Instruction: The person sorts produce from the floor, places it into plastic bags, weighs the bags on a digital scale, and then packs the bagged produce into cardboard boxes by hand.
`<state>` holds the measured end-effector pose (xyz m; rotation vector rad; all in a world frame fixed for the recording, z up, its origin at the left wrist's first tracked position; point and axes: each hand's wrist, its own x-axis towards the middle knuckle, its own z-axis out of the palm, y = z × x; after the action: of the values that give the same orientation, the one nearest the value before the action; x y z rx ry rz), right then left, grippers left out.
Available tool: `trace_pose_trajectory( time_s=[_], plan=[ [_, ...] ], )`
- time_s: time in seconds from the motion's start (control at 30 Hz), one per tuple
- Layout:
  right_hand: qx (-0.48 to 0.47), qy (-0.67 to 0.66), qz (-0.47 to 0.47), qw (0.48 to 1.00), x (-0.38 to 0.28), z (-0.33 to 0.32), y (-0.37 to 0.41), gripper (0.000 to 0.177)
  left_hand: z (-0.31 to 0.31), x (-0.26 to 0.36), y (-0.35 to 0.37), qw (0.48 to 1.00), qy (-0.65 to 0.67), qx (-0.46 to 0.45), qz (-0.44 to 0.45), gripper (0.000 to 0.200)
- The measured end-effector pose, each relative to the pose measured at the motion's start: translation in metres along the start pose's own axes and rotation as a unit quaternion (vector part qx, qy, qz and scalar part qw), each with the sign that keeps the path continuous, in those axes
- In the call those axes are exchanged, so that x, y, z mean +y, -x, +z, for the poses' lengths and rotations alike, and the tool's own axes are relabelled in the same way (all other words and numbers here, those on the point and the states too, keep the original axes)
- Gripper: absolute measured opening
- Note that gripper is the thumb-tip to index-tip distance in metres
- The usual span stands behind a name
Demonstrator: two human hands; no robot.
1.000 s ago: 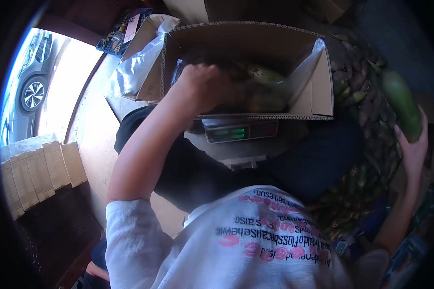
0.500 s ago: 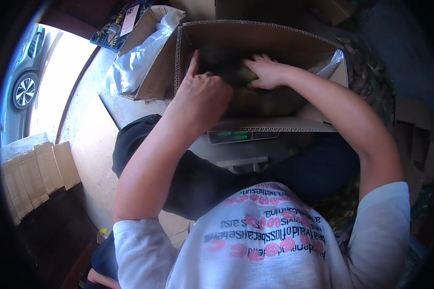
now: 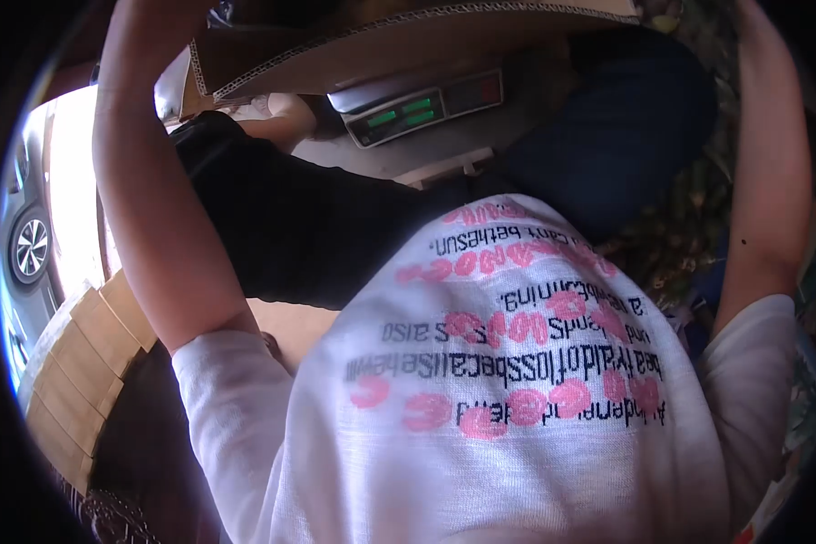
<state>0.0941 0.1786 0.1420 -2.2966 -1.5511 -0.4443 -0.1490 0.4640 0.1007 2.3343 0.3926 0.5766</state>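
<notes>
Both my hands are beyond the top edge of the view, so their fingers and anything in them are hidden. My left forearm rises along the left side, beside the corner of a cardboard box (image 3: 363,54). On the far right, my right forearm reaches up, apart from the visible part of the box. Only the box's near wall and cut edge show clearly; its inside is mostly out of view. Beneath that wall sits a digital scale (image 3: 417,118) with green lit displays.
My legs in dark trousers (image 3: 317,218) are bent around the scale. Bare skin (image 3: 290,120), perhaps a foot, shows beside it. Flattened cardboard pieces (image 3: 82,354) stand at the left, with a parked car (image 3: 29,245) outside. Dim greenish produce (image 3: 680,240) lies on the right.
Both hands have left the box's inside and passed out of view at the top, arms now spread wide. The view has tilted down, so the box sits higher and more of the scale shows.
</notes>
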Motion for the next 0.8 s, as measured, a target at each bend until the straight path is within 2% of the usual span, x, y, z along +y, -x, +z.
trace_pose_trajectory(
  time_s=[0.03, 0.07, 0.1, 0.17, 0.2, 0.27, 0.3, 0.37, 0.4, 0.43, 0.47, 0.5, 0.53, 0.57, 0.6, 0.63, 0.67, 0.7, 0.73, 0.77, 0.8],
  plan=[
    [0.002, 0.006, 0.092, 0.996, 0.037, -0.018, 0.022, 0.036, -0.001, -0.013, -0.007, 0.998, 0.036, 0.051, -0.017, 0.027],
    [0.007, 0.014, 0.187, 0.982, 0.061, -0.037, 0.047, 0.039, 0.003, 0.006, -0.007, 0.994, -0.053, 0.048, 0.082, 0.026],
    [0.051, -0.089, 0.254, 0.962, 0.060, -0.047, 0.060, 0.039, 0.006, 0.017, -0.001, 0.994, -0.024, 0.061, 0.085, 0.023],
    [0.137, -0.289, 0.370, 0.872, 0.047, -0.066, 0.088, 0.041, -0.004, -0.001, -0.013, 0.968, -0.160, 0.080, 0.178, 0.032],
    [0.167, -0.343, 0.380, 0.842, 0.075, -0.076, 0.108, 0.040, -0.010, -0.012, -0.021, 0.944, -0.227, 0.090, 0.223, 0.037],
    [0.226, -0.445, 0.394, 0.772, 0.146, -0.093, 0.152, 0.039, -0.011, -0.025, -0.029, 0.956, -0.192, 0.109, 0.194, 0.047],
    [0.134, -0.432, 0.411, 0.791, 0.115, -0.104, 0.155, 0.054, -0.012, -0.027, -0.030, 0.961, -0.175, 0.118, 0.179, 0.053],
    [0.185, -0.207, 0.507, 0.816, 0.123, -0.103, 0.180, 0.046, -0.015, -0.023, -0.019, 0.956, -0.192, 0.149, 0.165, 0.032],
    [0.194, -0.124, 0.500, 0.835, 0.137, -0.095, 0.202, 0.044, -0.011, -0.031, -0.018, 0.952, -0.203, 0.166, 0.156, 0.024],
    [0.203, -0.036, 0.494, 0.844, 0.152, -0.087, 0.224, 0.043, -0.018, -0.046, -0.021, 0.929, -0.217, 0.175, 0.244, 0.023],
    [0.206, 0.023, 0.435, 0.876, 0.175, -0.085, 0.260, 0.044, -0.020, -0.054, -0.021, 0.946, -0.208, 0.182, 0.168, 0.026],
    [0.120, 0.031, 0.406, 0.905, 0.200, -0.069, 0.302, 0.042, -0.016, -0.044, -0.014, 0.958, -0.104, 0.181, 0.194, 0.026],
    [-0.069, 0.172, 0.524, 0.832, 0.179, -0.061, 0.314, 0.058, -0.016, -0.041, -0.009, 0.968, -0.097, 0.166, 0.163, 0.028],
    [-0.308, 0.292, 0.553, 0.717, 0.155, -0.052, 0.324, 0.081, -0.020, -0.031, -0.002, 0.978, -0.174, 0.107, 0.049, 0.035],
    [-0.204, 0.225, 0.591, 0.747, 0.189, -0.049, 0.358, 0.080, -0.019, -0.039, 0.000, 0.976, -0.206, 0.066, -0.003, 0.039],
    [-0.163, 0.312, 0.576, 0.738, 0.149, -0.061, 0.314, 0.065, -0.016, -0.026, 0.006, 0.973, -0.221, 0.055, 0.040, 0.043],
    [-0.082, 0.209, 0.548, 0.806, 0.148, -0.069, 0.283, 0.055, -0.011, -0.032, 0.010, 0.980, -0.198, 0.006, -0.032, 0.051],
    [-0.003, 0.102, 0.509, 0.855, 0.153, -0.076, 0.258, 0.046, -0.007, -0.042, 0.011, 0.951, -0.303, -0.014, -0.060, 0.061],
    [0.077, -0.007, 0.457, 0.886, 0.151, -0.084, 0.233, 0.040, -0.002, -0.032, 0.015, 0.945, -0.318, -0.009, -0.074, 0.062],
    [0.137, -0.174, 0.419, 0.881, 0.117, -0.086, 0.190, 0.031, 0.004, -0.019, 0.018, 0.929, -0.366, 0.034, -0.045, 0.058],
    [0.188, -0.335, 0.365, 0.848, 0.070, -0.078, 0.142, 0.029, 0.010, -0.004, 0.019, 0.908, -0.412, 0.075, -0.019, 0.054]
  ],
)
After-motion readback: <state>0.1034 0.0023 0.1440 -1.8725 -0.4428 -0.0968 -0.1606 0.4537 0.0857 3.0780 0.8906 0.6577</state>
